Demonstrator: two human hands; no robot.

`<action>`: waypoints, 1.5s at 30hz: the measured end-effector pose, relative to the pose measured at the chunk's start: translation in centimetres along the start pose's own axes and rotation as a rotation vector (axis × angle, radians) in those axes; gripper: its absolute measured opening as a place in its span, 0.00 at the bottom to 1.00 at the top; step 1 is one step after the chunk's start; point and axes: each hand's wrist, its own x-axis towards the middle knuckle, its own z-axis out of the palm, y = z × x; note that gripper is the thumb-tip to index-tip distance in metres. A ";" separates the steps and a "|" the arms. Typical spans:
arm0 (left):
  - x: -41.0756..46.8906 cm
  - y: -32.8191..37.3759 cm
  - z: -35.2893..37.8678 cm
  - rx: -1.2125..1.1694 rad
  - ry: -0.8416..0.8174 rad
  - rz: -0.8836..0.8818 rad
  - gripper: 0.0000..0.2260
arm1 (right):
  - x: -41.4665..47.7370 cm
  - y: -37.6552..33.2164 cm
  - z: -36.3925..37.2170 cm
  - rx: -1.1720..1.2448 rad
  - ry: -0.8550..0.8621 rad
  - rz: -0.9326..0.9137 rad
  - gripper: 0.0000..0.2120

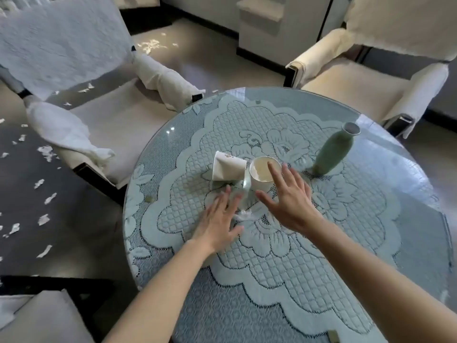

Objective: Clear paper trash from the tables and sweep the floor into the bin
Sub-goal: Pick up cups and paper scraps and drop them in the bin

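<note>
My left hand (220,219) over round table (385,256), fingers straight, spread, holding nothing. My right hand (289,196) also wide and empty, index fingertip over rim of upright paper cup (261,180); touching or not, I cannot tell. Tipped paper cup (228,169) lies just beside, at its 9 o'clock. Small crumpled paper (243,215) between my hands. Green vase (331,152) at 2 o'clock of cups. Torn paper bits (47,152) on floor, 9 o'clock of table.

Around you: round glass-topped table (408,169) over a lace cloth (284,256), cloth-covered left armchair (99,120) and right armchair (358,80) beyond it, cushioned seat (42,318) at your near left, glossy grey floor (222,70), white wall (197,6), dark skirting (215,27).
</note>
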 end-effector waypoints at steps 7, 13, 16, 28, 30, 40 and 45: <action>2.7 -1.6 -0.7 0.236 0.159 0.314 0.18 | 1.8 -0.7 0.7 0.041 0.213 0.014 0.34; 0.2 -4.3 0.1 0.081 0.541 0.490 0.22 | 2.5 -2.1 1.7 0.092 0.299 0.087 0.34; -0.1 -3.8 -1.1 -0.190 0.583 0.283 0.30 | 2.7 -2.5 2.1 0.112 0.227 0.105 0.37; 7.1 -3.4 -7.3 -0.517 0.344 -0.326 0.22 | 4.7 -3.9 2.2 0.145 0.281 0.223 0.41; 7.7 -3.0 -7.3 -0.465 0.306 -0.313 0.19 | 4.8 -3.9 2.0 0.146 0.287 0.220 0.41; 4.7 -3.7 -12.0 -0.223 0.439 -0.225 0.12 | 5.3 -6.6 -0.5 0.186 0.296 0.084 0.45; 0.4 -6.8 -15.8 -0.235 0.533 -0.338 0.14 | 6.6 -12.1 -0.9 0.175 0.211 -0.056 0.42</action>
